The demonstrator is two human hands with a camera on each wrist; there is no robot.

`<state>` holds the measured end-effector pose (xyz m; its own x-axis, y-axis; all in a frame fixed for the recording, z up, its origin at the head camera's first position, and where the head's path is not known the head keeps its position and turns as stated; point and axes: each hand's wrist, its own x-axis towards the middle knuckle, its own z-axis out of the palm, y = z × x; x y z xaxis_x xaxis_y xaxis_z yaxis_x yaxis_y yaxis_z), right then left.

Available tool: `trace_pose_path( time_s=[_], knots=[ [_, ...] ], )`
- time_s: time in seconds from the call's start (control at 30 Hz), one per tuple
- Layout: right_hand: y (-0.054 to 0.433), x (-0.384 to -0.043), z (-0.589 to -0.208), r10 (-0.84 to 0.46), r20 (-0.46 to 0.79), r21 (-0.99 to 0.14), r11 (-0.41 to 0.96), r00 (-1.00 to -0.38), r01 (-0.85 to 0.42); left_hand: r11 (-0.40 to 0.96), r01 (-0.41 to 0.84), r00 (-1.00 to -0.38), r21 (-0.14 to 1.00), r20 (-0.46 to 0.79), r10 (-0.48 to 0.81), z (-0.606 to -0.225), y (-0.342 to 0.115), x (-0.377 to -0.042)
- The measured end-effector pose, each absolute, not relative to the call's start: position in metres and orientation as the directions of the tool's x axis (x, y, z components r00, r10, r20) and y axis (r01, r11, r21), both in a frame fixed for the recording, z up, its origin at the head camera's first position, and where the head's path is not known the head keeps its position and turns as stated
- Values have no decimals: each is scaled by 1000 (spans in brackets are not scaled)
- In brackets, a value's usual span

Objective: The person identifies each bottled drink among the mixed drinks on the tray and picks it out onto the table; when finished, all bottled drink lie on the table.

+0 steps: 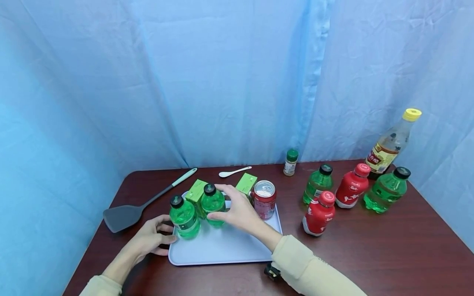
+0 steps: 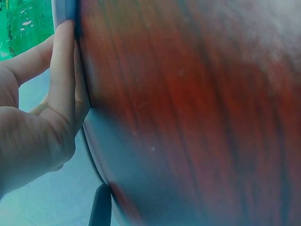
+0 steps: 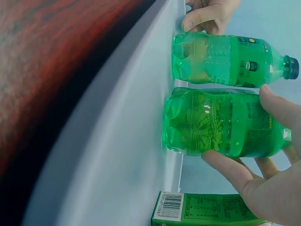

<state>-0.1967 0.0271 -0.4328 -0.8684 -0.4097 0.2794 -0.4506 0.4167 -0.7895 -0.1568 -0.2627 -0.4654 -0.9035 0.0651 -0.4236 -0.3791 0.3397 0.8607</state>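
My right hand [image 1: 237, 207] grips a green soda bottle [image 1: 212, 202] with a black cap, fingers and thumb around its upper body. In the right wrist view this bottle [image 3: 211, 122] is upright relative to the pale tray [image 3: 136, 117], its base close to the surface. Beside it stands a second green soda bottle [image 1: 184, 220] at the tray's left end. With fingers spread, my left hand [image 1: 148, 236] touches the left rim of the tray [image 1: 222, 250]. One straight finger [image 2: 62, 70] lies against that rim in the left wrist view.
Two green boxes [image 1: 244, 185] and a red can [image 1: 264, 201] are on the tray. A spatula [image 1: 126, 216], white spoon [image 1: 233, 172] and spice jar [image 1: 290, 163] lie or stand behind. Right are red bottles [image 1: 319, 213], more green bottles [image 1: 386, 189] and a yellow-capped sauce bottle [image 1: 389, 144].
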Motion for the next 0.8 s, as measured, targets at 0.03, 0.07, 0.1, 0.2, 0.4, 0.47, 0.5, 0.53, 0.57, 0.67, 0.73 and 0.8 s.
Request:
trace_pose_path(
  time_s=[0.03, 0.07, 0.1, 0.2, 0.4, 0.47, 0.5, 0.53, 0.57, 0.67, 0.73, 0.8],
  knots=[
    [27, -196, -433, -408, 282, -790, 415, -868, -451, 340, -379, -904, 861, -423, 65, -465, -263, -157],
    [27, -196, -433, -406, 283, -791, 413, -869, -451, 339, -378, -904, 861, -423, 67, -465, -263, -157],
    [27, -196, -433, -405, 284, -792, 412, -869, -451, 338, -378, -903, 862, -423, 69, -465, -263, -157],
    [27, -194, -432, -404, 286, -796, 404, -869, -450, 336, -380, -902, 862, -426, 74, -464, -263, -157],
    [30, -193, -432, -399, 308, -790, 398, -864, -466, 338, -394, -896, 855, -438, 65, -463, -262, -158],
    [31, -193, -432, -399, 306, -790, 401, -864, -465, 340, -396, -896, 853, -440, 64, -463, -263, -158],
    [31, -193, -431, -400, 303, -788, 404, -865, -464, 340, -396, -895, 853, -441, 64, -463, -263, -158],
    [32, -193, -431, -403, 304, -788, 403, -863, -466, 339, -396, -895, 853, -441, 64, -463, -263, -158],
    [33, -192, -430, -406, 306, -787, 402, -861, -469, 339, -396, -895, 853, -441, 64, -463, -263, -158],
    [34, -190, -426, -415, 327, -777, 394, -849, -492, 337, -396, -895, 854, -441, 65, -463, -263, -158],
    [36, -188, -423, -418, 345, -776, 377, -840, -506, 335, -394, -896, 856, -439, 67, -463, -262, -158],
    [39, -186, -418, -421, 357, -778, 360, -834, -514, 334, -392, -897, 857, -437, 69, -463, -262, -158]
  ],
)
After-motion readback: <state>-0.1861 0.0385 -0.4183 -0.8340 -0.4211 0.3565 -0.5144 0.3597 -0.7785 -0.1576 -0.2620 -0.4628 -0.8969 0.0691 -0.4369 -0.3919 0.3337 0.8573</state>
